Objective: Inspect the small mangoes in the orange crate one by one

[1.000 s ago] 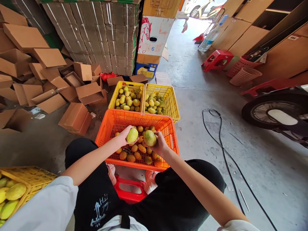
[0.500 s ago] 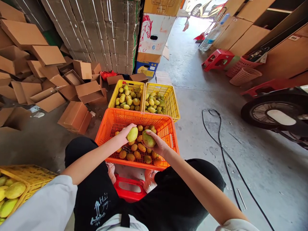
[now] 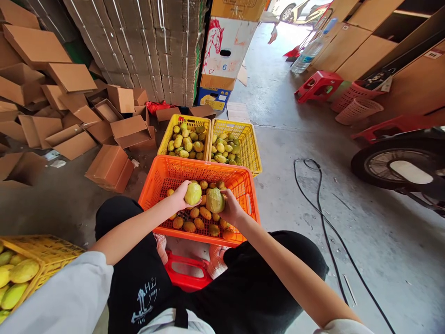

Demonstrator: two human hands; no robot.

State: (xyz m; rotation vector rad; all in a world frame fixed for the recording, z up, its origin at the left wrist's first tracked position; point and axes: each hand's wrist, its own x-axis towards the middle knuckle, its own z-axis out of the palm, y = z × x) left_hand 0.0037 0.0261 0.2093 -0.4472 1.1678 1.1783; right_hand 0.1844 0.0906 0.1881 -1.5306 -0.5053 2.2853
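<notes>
My left hand is closed round a smooth pale yellow-green fruit, its kind unclear. To its right, my right hand grips a bigger, duller green fruit with a patchy, uneven skin. Both are held up over the orange plastic crate, a small gap between them. Inside that crate lie many smaller orange-brown oval fruits, partly hidden by my hands and what they hold.
Beyond the orange crate stand two yellow crates of yellow-green fruit. Another yellow crate of larger fruit is at my left. Cardboard boxes litter the left floor. At right are a black cable and a wheel. A red stool is between my feet.
Both fruits have been turned in my hands, which stay over the crate. The right one dipped and tilted, then came back up showing a rounder, patchier side. The view has shifted slightly.
</notes>
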